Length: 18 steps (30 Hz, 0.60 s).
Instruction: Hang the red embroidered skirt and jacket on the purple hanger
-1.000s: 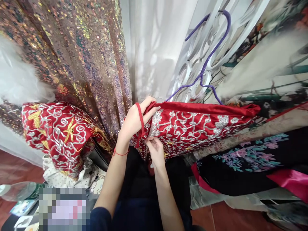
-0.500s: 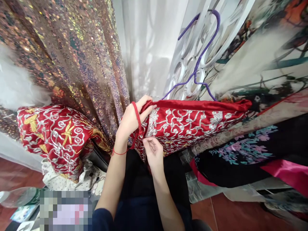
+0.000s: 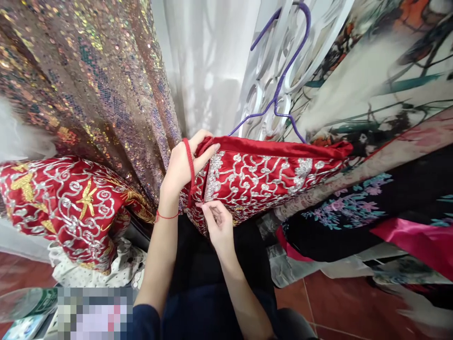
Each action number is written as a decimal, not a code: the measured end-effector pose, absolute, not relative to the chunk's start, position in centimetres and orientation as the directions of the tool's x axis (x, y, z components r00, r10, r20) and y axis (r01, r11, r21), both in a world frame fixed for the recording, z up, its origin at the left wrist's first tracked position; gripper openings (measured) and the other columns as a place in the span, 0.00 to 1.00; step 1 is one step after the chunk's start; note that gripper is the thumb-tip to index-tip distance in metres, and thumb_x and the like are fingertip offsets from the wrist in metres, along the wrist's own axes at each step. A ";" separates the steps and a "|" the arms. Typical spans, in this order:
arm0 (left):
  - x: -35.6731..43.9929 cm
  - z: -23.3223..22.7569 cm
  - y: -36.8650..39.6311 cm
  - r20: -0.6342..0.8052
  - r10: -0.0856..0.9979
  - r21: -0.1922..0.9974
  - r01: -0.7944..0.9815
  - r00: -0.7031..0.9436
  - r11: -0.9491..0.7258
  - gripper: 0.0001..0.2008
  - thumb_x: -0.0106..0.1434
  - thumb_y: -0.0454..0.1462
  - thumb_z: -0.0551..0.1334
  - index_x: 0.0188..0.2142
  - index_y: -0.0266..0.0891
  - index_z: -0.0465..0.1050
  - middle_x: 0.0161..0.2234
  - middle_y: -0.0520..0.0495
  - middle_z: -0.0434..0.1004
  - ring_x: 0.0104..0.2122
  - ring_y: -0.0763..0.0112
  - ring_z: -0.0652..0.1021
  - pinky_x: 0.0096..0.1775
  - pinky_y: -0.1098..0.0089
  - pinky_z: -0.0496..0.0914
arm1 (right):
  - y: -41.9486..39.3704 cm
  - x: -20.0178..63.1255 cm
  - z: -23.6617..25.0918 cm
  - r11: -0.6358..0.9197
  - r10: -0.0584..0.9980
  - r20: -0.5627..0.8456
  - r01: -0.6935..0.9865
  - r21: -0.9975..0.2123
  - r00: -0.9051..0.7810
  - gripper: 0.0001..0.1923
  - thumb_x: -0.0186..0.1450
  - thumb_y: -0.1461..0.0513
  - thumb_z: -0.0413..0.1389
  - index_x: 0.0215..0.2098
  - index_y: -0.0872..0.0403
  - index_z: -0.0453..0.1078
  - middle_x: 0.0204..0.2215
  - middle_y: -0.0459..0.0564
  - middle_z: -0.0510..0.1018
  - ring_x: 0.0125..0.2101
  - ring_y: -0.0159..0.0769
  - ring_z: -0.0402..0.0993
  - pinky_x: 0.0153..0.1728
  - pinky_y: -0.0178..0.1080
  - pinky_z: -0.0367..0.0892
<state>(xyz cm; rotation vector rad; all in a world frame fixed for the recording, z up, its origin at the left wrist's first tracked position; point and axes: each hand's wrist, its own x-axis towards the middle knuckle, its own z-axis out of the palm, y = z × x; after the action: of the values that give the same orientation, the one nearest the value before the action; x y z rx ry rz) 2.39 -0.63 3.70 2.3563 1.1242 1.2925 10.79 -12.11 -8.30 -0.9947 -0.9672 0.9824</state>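
A red satin skirt, embroidered in silver and gold, hangs from a purple hanger with its plain red band uppermost. My left hand is closed on the band's left end. A red braided cord loops over the back of that hand. Below it, my right hand pinches with thumb and forefinger at the lower end of a narrow slit in the skirt's side, which looks like a zip opening. Whatever tiny piece sits between those fingertips is hidden.
Another red embroidered cloth lies at the left over a white dotted fabric. A sequined curtain hangs behind it. White openwork stands behind the hanger. Black floral garments hang at the right; a plastic bottle lies lower left.
The view has shifted, so most things sit further left. My left hand keeps its hold on the band. My right fingertips are slightly lower along the slit, which shows longer.
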 end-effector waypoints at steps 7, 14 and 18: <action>0.0 0.3 -2.7 0.719 0.672 0.502 0.538 0.177 -0.678 0.30 0.67 0.47 0.61 0.65 0.41 0.60 0.63 0.38 0.68 0.63 0.56 0.69 0.64 0.53 0.63 | -11.6 11.1 -8.6 0.202 0.948 0.156 -0.148 -0.968 0.277 0.12 0.66 0.53 0.59 0.31 0.52 0.70 0.31 0.48 0.79 0.33 0.35 0.75 0.40 0.37 0.70; 0.8 -12.0 -8.9 0.613 0.730 0.748 0.520 -0.303 -0.413 0.08 0.69 0.41 0.58 0.45 0.42 0.68 0.43 0.43 0.75 0.46 0.63 0.78 0.51 0.59 0.73 | -11.4 10.6 -8.6 0.185 0.959 0.149 -0.135 -0.973 0.241 0.13 0.67 0.52 0.58 0.34 0.53 0.72 0.31 0.50 0.81 0.33 0.35 0.76 0.39 0.37 0.71; 1.9 -13.1 -8.7 0.616 0.783 0.669 0.579 -0.082 -0.466 0.06 0.67 0.41 0.59 0.38 0.42 0.65 0.35 0.47 0.71 0.36 0.64 0.74 0.41 0.62 0.73 | -11.6 10.1 -8.7 0.173 0.952 0.119 -0.175 -0.969 0.282 0.14 0.65 0.50 0.60 0.33 0.54 0.72 0.26 0.47 0.76 0.28 0.33 0.73 0.31 0.35 0.69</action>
<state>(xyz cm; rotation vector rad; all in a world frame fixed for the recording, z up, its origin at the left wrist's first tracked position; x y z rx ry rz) 1.87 -8.68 -13.12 1.9873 1.5042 1.5761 10.06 -11.57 -8.69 -1.0755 -0.9351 0.9915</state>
